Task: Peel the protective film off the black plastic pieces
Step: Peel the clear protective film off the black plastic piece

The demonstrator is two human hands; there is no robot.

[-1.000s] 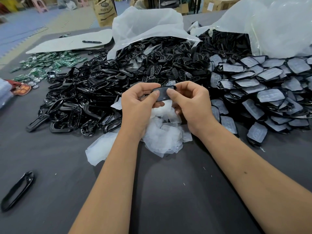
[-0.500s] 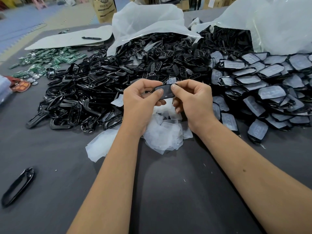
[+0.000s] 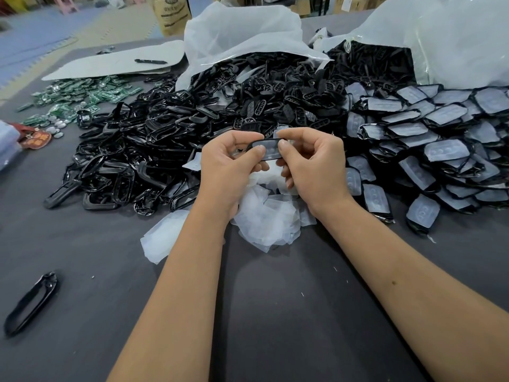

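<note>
Between both hands I hold a small black plastic piece (image 3: 268,150) with a pale film over its face. My left hand (image 3: 230,166) pinches its left end with thumb and fingers. My right hand (image 3: 311,164) pinches its right end, thumb on the film. A small flap of film (image 3: 281,130) sticks up above my right forefinger. Under my hands lies a heap of peeled film (image 3: 264,219). A pile of film-covered black pieces (image 3: 429,136) spreads to the right. Bare black frames (image 3: 143,153) lie in a heap to the left.
White plastic bags (image 3: 242,31) spill more black parts at the back. Green circuit boards (image 3: 82,92) lie far left, next to a white sheet with a pen (image 3: 150,61). One lone black frame (image 3: 31,301) rests on the grey table (image 3: 289,312) at near left.
The piece has been turned so its pale filmed face shows toward me. Both hands kept their hold and stayed in place above the film heap.
</note>
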